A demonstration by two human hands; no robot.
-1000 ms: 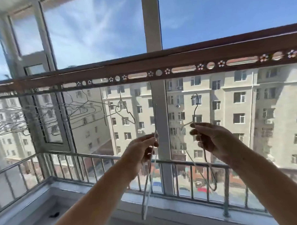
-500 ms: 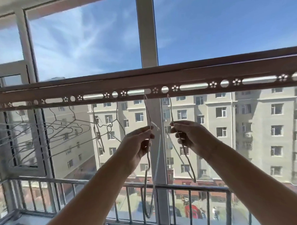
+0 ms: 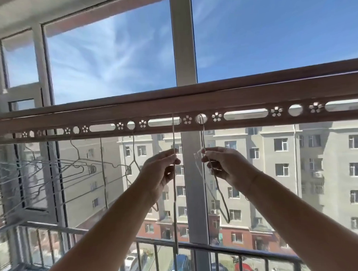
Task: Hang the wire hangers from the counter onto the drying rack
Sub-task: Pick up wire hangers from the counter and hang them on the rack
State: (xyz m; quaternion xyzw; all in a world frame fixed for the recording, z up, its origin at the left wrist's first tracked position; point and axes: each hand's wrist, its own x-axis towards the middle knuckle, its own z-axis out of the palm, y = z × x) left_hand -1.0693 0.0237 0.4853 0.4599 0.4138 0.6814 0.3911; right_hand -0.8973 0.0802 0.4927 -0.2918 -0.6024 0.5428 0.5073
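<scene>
While the left hand [image 3: 161, 172] pinches the left hanger [image 3: 173, 139] and the right hand [image 3: 226, 168] pinches the right hanger [image 3: 202, 138], both hooks reach holes in the drying rack [image 3: 254, 96] just above; releasing before a hook seats could drop it.

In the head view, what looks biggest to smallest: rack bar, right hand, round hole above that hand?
1. rack bar, spanning the whole view
2. right hand, though nearer the camera
3. round hole

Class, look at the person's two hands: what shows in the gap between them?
In the head view, the white window post shows behind the gap between the left hand and right hand; nothing bridges it.
</scene>
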